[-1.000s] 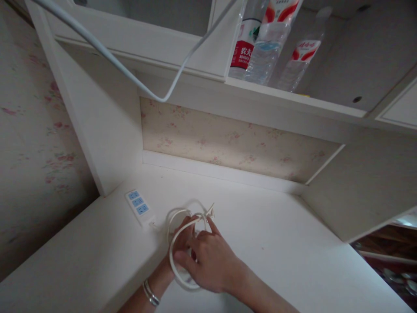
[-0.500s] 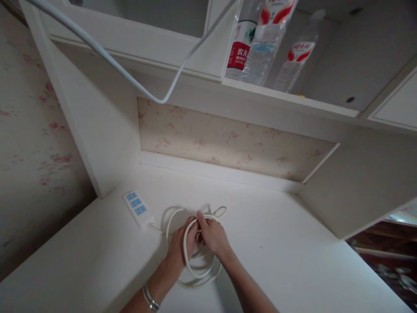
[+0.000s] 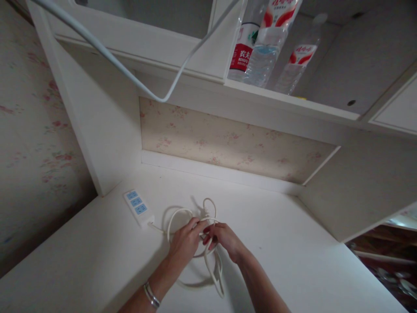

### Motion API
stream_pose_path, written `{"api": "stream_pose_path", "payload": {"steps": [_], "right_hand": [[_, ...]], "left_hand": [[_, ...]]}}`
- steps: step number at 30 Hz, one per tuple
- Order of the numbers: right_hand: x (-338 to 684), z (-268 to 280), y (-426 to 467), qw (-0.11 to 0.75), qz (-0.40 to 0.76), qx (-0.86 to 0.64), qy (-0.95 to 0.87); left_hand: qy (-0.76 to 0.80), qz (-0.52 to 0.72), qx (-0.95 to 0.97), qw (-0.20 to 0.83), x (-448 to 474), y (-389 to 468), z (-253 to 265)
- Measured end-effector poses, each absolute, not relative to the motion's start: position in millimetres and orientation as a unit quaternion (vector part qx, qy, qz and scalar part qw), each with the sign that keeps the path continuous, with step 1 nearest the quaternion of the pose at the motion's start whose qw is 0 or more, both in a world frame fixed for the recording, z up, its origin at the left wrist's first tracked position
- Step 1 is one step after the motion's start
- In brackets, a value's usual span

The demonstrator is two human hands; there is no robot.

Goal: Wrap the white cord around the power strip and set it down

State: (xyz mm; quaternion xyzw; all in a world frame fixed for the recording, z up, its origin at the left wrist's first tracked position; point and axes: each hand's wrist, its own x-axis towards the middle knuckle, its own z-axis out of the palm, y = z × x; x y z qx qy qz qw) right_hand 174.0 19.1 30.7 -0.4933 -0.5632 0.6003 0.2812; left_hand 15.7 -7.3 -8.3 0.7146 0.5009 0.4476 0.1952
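A white power strip point(image 3: 138, 208) with blue socket faces lies at the left of the white desktop. Its white cord point(image 3: 219, 278) runs right into loose loops under and between both hands. My left hand point(image 3: 186, 238), with a silver bracelet on the wrist, is closed on part of the cord. Close beside it, my right hand point(image 3: 227, 240) pinches the cord, and a loop hangs down toward me below its fingers. Another small loop rises beyond the fingertips. What looks like the cord's plug point(image 3: 207, 215) shows there, partly hidden by the loops.
A pale bent cable point(image 3: 137, 82) crosses in front of the upper cabinet. Several plastic water bottles point(image 3: 265, 52) stand on the open shelf point(image 3: 293, 100) above the desk. Side panels point(image 3: 91, 113) close in the desk left and right. Floral wallpaper covers the back.
The loop that lay over my left hand has swung right and now hangs beneath my right hand. My right hand has shifted slightly right, and the small far loop now stands farther left.
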Motion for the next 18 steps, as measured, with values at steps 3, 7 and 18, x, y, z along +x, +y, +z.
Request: {"api": "stream_pose_path", "payload": {"steps": [3, 7, 18], "right_hand": [[192.1, 34.1, 18.5, 0.187, 0.578, -0.512, -0.607], [217.3, 44.9, 14.8, 0.103, 0.554, -0.484, -0.670], [259.9, 59.8, 2.2, 0.396, 0.688, -0.391, -0.466]], "left_hand": [[0.529, 0.432, 0.716, 0.146, 17.4, -6.2, -10.0], [0.586, 0.377, 0.712, 0.087, 15.9, -2.9, -9.3], [0.633, 0.341, 0.689, 0.088, 4.5, 6.9, -14.0]]}}
